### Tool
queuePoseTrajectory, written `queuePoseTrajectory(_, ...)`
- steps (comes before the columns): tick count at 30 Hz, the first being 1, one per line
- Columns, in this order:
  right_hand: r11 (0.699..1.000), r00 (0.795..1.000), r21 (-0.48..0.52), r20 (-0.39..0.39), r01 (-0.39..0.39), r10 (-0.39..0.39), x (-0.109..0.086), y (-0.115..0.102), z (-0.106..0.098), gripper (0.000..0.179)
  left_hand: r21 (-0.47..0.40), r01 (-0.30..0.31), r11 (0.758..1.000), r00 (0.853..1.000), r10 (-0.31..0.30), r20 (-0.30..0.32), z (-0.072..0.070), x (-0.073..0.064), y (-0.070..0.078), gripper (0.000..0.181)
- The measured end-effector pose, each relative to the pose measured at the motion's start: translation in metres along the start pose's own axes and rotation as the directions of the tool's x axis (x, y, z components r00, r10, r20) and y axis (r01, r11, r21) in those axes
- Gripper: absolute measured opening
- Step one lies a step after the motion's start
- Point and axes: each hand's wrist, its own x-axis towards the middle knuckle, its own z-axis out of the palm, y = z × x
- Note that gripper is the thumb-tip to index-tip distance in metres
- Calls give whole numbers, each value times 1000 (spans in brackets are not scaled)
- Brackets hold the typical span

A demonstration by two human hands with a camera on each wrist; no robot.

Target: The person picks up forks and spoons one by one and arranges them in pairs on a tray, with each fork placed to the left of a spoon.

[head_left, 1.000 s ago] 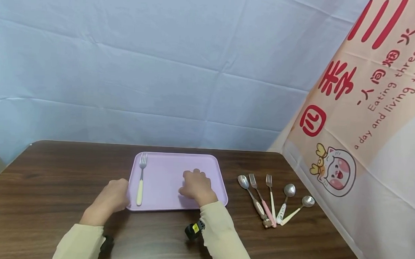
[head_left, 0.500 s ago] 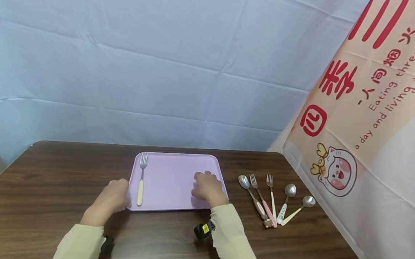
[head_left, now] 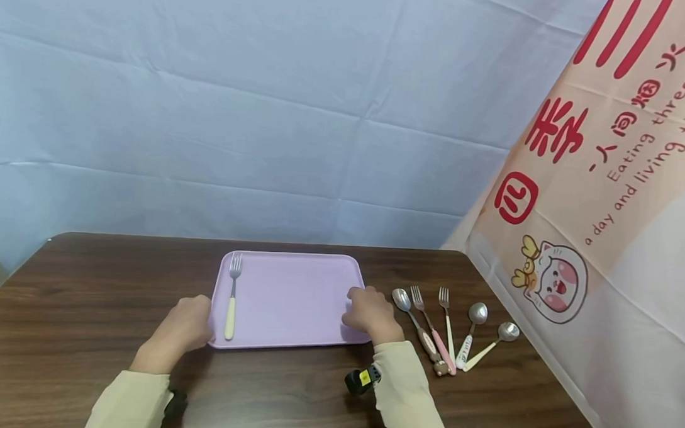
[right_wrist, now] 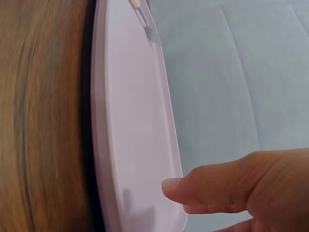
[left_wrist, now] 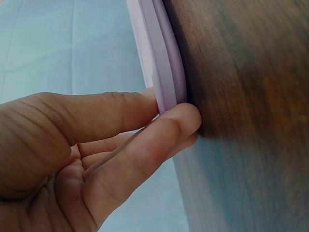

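Note:
A lilac tray point(head_left: 294, 300) lies on the wooden table. My left hand point(head_left: 185, 325) pinches its front left corner; in the left wrist view the thumb point(left_wrist: 120, 113) is on the inner side of the rim and a fingertip is under the edge. Along the tray's left side lies a fork point(head_left: 231, 298) with a pale yellow handle, tines toward the back. Over the tray's right edge is my right hand point(head_left: 371, 314), holding nothing. Its thumb point(right_wrist: 198, 188) reaches straight over the tray in the right wrist view, apart from the near rim.
To the right of the tray lie a brown bear-handled spoon point(head_left: 420, 330), a pink-handled fork point(head_left: 433, 330), a cream-handled fork point(head_left: 448, 318), a white-handled spoon point(head_left: 468, 344) and a yellow-handled spoon point(head_left: 493, 345). A pale cloth point(head_left: 255, 110) hangs behind the table.
My right hand has moved rightward across the tray, from over its inner right part to its right edge. The left hand, the tray and the cutlery have stayed put.

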Motion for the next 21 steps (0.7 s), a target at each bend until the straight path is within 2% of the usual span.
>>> queuePoseTrajectory(15, 999, 999, -32, -32, 19, -20, -7, 28, -4, 49, 1, 13, 1000, 1000, -13, 16, -1, 1, 1, 13)
queuePoseTrajectory(21, 1000, 999, -23, -33, -16, 16, -11, 37, -8, 30, -5, 11, 1000, 1000, -11, 19, -1, 0, 0, 14)
